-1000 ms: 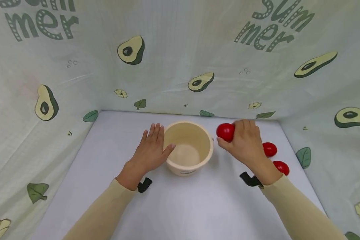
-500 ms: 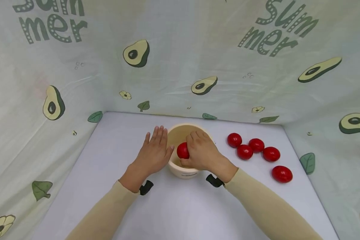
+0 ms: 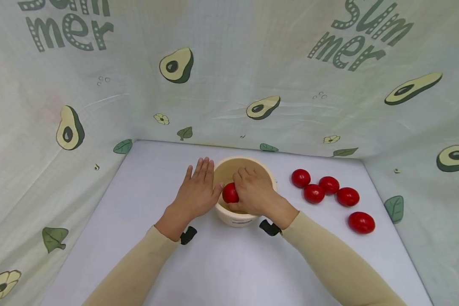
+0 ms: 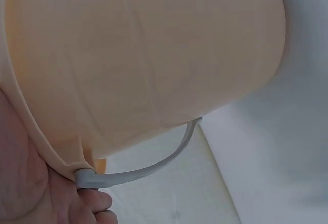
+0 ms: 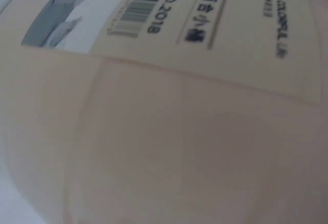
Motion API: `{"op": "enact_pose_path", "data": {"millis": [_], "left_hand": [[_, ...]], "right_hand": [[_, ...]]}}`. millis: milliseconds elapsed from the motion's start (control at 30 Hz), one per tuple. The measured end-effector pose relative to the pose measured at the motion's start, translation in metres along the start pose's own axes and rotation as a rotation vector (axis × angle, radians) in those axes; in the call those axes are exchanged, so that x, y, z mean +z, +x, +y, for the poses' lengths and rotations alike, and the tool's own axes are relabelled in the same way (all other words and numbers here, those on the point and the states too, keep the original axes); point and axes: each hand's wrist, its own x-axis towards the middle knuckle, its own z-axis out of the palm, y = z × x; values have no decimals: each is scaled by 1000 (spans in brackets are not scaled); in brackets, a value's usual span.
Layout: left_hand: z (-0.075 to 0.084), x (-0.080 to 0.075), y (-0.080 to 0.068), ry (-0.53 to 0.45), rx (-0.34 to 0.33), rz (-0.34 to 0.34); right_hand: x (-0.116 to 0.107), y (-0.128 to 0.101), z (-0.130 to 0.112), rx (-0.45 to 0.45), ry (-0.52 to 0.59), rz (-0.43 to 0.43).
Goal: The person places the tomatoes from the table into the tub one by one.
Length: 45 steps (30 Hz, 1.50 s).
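In the head view a cream plastic bucket point(image 3: 231, 217) stands upright mid-table. My right hand point(image 3: 254, 191) reaches over its right rim and grips a glossy red egg-shaped thing point(image 3: 230, 193) inside the mouth. The bucket's floor is mostly hidden below that hand. Against the left rim lies my left hand point(image 3: 196, 191), fingers straight and thumb overlapping the opening. The left wrist view has the left hand point(image 4: 23, 167) at the rim, beside the grey handle point(image 4: 133, 177) that hangs down. The bucket's printed label point(image 5: 205, 39) fills the upper part of the right wrist view.
Several more red egg-shaped things lie on the right of the white table point(image 3: 229, 263), the nearest one point(image 3: 361, 222) set apart from a loose group point(image 3: 313, 194). A curtain point(image 3: 214, 127) printed with avocados walls the table's back and sides.
My right hand has carried the red egg-shaped thing leftward from beside the bucket into its mouth, with little movement in the last half second. My left hand has stayed at the rim.
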Motion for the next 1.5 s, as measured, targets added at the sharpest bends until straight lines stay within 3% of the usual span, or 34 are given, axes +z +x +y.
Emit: {"op": "enact_pose_path", "data": {"millis": [567, 933, 1233, 1367, 1500], "left_hand": [[0, 2, 1, -32, -9, -5], [1, 1, 1, -48, -12, -3], [1, 1, -1, -60, -9, 3], [1, 1, -1, -65, -12, 5], [0, 1, 0, -71, -12, 4]], "right_hand": [[2, 1, 0, 35, 53, -108], [3, 1, 2, 7, 34, -69], [5, -3, 3, 21, 73, 52], [1, -10, 12, 62, 69, 208], [-11, -28, 37, 117, 60, 345]]}}
